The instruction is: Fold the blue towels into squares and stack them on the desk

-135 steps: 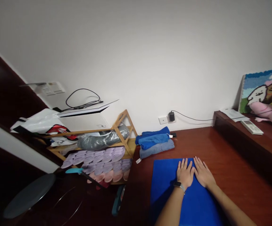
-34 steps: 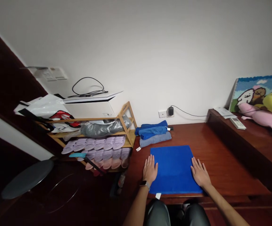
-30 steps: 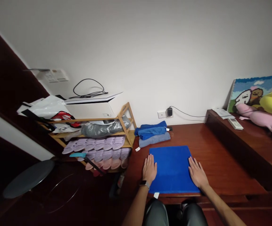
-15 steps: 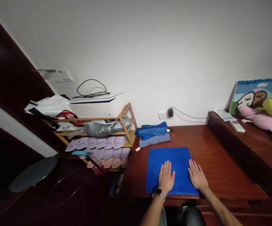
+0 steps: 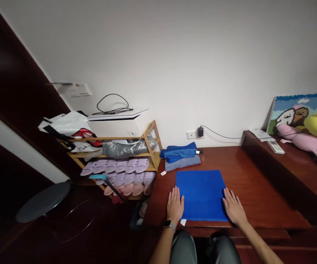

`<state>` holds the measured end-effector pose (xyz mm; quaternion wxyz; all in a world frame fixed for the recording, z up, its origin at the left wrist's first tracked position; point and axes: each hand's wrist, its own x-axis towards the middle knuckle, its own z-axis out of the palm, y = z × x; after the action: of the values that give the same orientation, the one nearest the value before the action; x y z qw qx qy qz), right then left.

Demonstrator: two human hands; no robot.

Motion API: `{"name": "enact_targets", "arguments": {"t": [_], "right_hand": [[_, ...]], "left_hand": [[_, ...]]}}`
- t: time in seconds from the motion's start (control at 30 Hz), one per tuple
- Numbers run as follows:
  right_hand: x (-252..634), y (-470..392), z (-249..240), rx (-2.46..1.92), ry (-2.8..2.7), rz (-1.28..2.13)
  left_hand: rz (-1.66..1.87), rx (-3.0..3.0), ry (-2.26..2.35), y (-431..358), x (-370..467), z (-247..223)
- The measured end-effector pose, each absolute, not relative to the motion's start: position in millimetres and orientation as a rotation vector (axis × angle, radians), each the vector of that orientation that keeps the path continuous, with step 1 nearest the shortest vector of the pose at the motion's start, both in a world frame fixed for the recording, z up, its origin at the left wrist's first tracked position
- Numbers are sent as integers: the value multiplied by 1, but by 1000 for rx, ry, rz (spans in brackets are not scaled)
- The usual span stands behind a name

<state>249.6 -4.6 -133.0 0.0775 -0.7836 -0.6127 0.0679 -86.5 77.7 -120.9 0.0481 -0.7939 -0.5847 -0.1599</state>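
A bright blue cloth [image 5: 201,196] lies flat and square on the reddish-brown wooden table [image 5: 260,190], with a small white tag showing at its near left corner. My left hand [image 5: 175,207], with a watch on its wrist, rests palm down at the cloth's left edge, fingers extended. At the right edge my right hand [image 5: 233,207] lies palm down, its fingers slightly spread. Neither hand grasps anything. Behind the cloth sit several rolled or folded towels, bright blue ones [image 5: 180,153] and a greyish-blue one [image 5: 183,163].
To the left stands a wooden rack [image 5: 156,161] with lilac and pink slippers, a white box [image 5: 114,126] and bags. A round stool [image 5: 44,201] is further left. On the raised right surface are plush toys [image 5: 301,138], a remote [image 5: 276,147] and a picture [image 5: 292,112].
My left hand has slid left from on top of the cloth to its left edge. My right hand remains by the right edge. The white tag at the near left corner now shows.
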Motion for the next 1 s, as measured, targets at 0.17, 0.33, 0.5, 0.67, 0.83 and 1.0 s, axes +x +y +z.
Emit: {"name": "enact_targets", "arguments": {"t": [0.17,0.33,0.5,0.67,0.83,1.0], "right_hand": [[246,-29,-143,-2261,-1859,161],[245,-30,-135,-2163,-1926,184],[247,-29,-134,-2165,-1953,235],[248,-28,-139,-2150,-1923,211],[250,-28,-142,-2190,-1947,220],[247,-20,-135,-2276,-1914,283]], "left_hand": [[-615,-2433,-1721,58,-55,-100],[-660,-2810,-1392,28,48,-90],[-494,-2929,-1417,20,87,-106],[-417,-2647,-1714,34,-12,-121],[-376,-2492,-1778,34,-104,-129],[-419,-2497,-1767,27,-104,-133]]}}
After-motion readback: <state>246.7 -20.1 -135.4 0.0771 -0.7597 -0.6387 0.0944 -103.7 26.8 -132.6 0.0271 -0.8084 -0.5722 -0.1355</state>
